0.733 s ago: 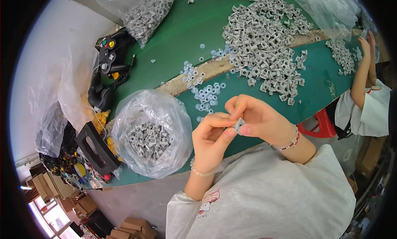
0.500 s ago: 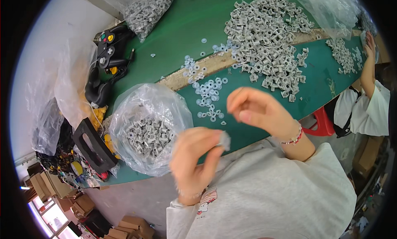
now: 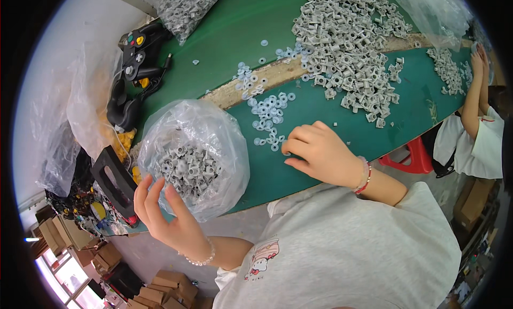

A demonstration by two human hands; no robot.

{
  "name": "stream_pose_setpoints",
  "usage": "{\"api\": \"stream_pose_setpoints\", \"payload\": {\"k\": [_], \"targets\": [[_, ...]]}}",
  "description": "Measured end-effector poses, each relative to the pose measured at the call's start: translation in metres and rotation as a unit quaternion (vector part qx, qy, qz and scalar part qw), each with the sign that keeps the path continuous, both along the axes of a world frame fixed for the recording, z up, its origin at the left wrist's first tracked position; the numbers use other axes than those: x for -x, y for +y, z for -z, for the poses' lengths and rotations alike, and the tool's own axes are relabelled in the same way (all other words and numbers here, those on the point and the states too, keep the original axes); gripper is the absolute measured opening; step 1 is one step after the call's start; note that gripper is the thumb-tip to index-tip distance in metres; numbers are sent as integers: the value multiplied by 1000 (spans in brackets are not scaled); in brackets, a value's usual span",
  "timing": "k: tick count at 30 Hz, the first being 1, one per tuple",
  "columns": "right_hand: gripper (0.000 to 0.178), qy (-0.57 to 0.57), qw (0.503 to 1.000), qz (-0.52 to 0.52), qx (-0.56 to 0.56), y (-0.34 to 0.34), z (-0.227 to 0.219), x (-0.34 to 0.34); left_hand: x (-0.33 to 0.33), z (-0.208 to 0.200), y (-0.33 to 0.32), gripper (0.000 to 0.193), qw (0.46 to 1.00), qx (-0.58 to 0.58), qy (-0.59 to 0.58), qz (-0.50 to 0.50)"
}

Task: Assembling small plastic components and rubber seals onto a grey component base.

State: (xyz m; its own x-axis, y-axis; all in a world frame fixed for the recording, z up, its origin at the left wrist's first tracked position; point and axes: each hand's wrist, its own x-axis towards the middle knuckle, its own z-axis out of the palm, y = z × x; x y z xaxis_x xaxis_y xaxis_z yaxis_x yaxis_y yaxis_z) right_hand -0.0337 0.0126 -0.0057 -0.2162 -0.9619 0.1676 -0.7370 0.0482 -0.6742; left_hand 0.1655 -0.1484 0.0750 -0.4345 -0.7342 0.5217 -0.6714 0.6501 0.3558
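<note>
My left hand (image 3: 172,219) hovers at the near side of a clear plastic bag (image 3: 231,149), its fingers stretched out and spread, with nothing held. Inside the bag lies a heap of small grey plastic parts (image 3: 200,173); one pale spot among them is blurred. My right hand (image 3: 326,157) is low over the green table, fingers curled and thumb drawn in close to them. Its fingertips are beside the near end of a scatter of translucent bluish rubber rings (image 3: 270,108). Whatever they may pinch is hidden.
A large pile of grey parts (image 3: 347,47) covers the far middle. Black game controllers (image 3: 140,60) and a black frame-like piece (image 3: 115,178) stand left. Another filled bag (image 3: 187,12) sits at the back. At far right, another person's arms (image 3: 473,90) reach in near a red stool (image 3: 414,157).
My left hand has moved left to the bag and opened; the pale piece it held is gone from its fingers. My right hand has come down near the rings.
</note>
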Motion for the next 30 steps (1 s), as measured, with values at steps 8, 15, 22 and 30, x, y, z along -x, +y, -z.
{"api": "stream_pose_setpoints", "payload": {"k": [8,15,22,30], "targets": [[13,-85,996,-21,-20,18,-8,31,63,4,38,13,980,-36,48,192],[8,-320,926,183,79,94,-38,88,164,42,91,19,899,-127,-33,419],[6,-540,811,195,113,126,-38,108,196,73,111,21,910,-110,-114,383],[10,-454,870,93,169,87,-15,108,188,55,115,33,863,-267,84,421]]}}
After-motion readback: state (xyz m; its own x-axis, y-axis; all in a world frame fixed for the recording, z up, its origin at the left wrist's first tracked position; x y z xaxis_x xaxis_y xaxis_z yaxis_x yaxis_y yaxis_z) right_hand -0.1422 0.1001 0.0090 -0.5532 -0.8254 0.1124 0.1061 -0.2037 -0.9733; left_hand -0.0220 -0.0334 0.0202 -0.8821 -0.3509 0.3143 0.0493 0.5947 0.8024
